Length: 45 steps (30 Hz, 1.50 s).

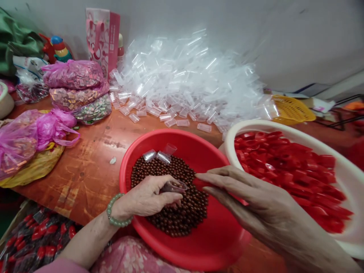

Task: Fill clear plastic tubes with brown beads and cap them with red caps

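A red basin (224,242) holds a heap of small round brown balls (182,223). A few clear plastic tubes (163,157) lie on the balls near the far side. Over the heap, my left hand (150,195), with a green bead bracelet (112,212) at the wrist, grips a clear tube (174,186) between thumb and fingers; brown balls show inside it. My right hand (241,193) is above the basin's right part, its fingers stretched toward the tube without touching it, and nothing shows in it. Right of the basin stands a white tub (231,142) of red plastic pieces (284,167).
Many clear tubes (184,83) are piled against the wall. Pink bags (75,74) of small packets and a pink-white carrier bag (98,41) stand at the left. A yellow basket (294,110) is behind the tub. Lower left is a box of red-capped tubes (36,235).
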Motion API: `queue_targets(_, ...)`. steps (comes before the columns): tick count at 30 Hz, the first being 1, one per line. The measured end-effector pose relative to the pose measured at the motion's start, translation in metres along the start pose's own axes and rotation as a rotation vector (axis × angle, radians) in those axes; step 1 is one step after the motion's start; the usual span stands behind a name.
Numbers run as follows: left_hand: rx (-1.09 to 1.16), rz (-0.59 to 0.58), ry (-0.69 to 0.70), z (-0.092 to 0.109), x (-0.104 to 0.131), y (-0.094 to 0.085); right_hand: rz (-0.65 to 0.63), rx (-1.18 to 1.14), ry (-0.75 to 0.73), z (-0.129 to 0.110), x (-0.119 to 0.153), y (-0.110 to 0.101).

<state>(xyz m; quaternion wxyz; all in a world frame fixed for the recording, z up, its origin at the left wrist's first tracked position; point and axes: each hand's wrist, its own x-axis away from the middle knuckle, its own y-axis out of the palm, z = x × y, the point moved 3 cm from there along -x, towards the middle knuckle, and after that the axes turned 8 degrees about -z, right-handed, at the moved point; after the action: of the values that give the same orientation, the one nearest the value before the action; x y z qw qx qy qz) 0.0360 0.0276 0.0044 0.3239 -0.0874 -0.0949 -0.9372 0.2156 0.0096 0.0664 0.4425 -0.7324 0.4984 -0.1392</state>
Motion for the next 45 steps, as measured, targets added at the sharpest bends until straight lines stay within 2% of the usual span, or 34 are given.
queue_targets(3, 0.018, 0.009, -0.003, -0.001, 0.0, -0.001, 0.096, -0.061, 0.05, 0.003, 0.001, 0.003)
queue_targets(8, 0.108, 0.01, -0.014, -0.001, 0.001, -0.001, 0.332, -0.345, 0.227, 0.001, 0.0, 0.024)
queue_targets(10, 0.159, 0.008, -0.002, -0.002, 0.001, 0.0, 0.376, -0.41, 0.246, -0.003, -0.002, 0.033)
queue_targets(15, 0.247, -0.016, 0.075, -0.002, 0.001, 0.006, 0.361, -0.424, 0.152, -0.012, -0.006, 0.048)
queue_targets(33, 0.291, -0.082, 0.063, -0.006, -0.001, 0.006, 0.45, -0.443, 0.203, -0.014, -0.006, 0.061)
queue_targets(36, 0.24, -0.113, 0.069, -0.01, -0.002, 0.006, 0.412, -0.461, 0.232, -0.011, -0.004, 0.064)
queue_targets(40, 0.264, -0.136, 0.075, -0.014, -0.001, 0.005, 0.377, -0.385, 0.169, -0.009, 0.001, 0.063)
queue_targets(45, 0.43, -0.121, 0.12, -0.011, 0.003, 0.003, 0.2, -0.047, 0.017, -0.014, 0.001, 0.063)
